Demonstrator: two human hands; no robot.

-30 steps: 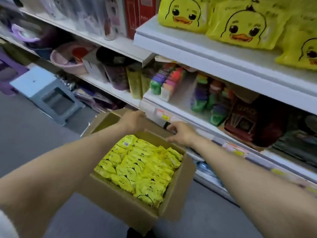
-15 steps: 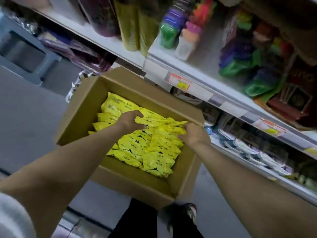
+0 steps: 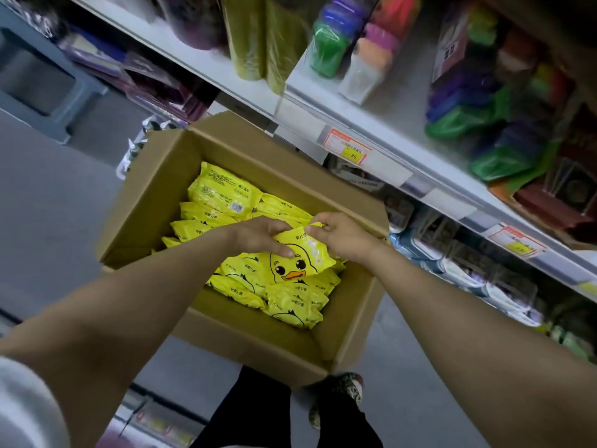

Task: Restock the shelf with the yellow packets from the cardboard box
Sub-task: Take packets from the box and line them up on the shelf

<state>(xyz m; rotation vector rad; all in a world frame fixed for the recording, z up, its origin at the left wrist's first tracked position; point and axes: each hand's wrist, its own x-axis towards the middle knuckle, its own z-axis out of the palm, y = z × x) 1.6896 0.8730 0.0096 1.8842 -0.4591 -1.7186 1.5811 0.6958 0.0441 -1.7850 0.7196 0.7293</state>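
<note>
A yellow packet [image 3: 298,258] printed with a duck face sits tilted atop the pile, near the right wall of the open cardboard box [image 3: 155,189]. The left hand [image 3: 258,234] and right hand [image 3: 339,236] both pinch its top edge. The box looks nearly full of yellow packets [image 3: 223,195] beside the shelf [image 3: 381,150], so restocking seems barely begun.

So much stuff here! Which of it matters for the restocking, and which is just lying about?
Part of the job: cardboard box, yellow packets inside it, duck packet gripped by left hand and right hand.
Just there: green rolls, coloured tubs, price tag, grey stool.
</note>
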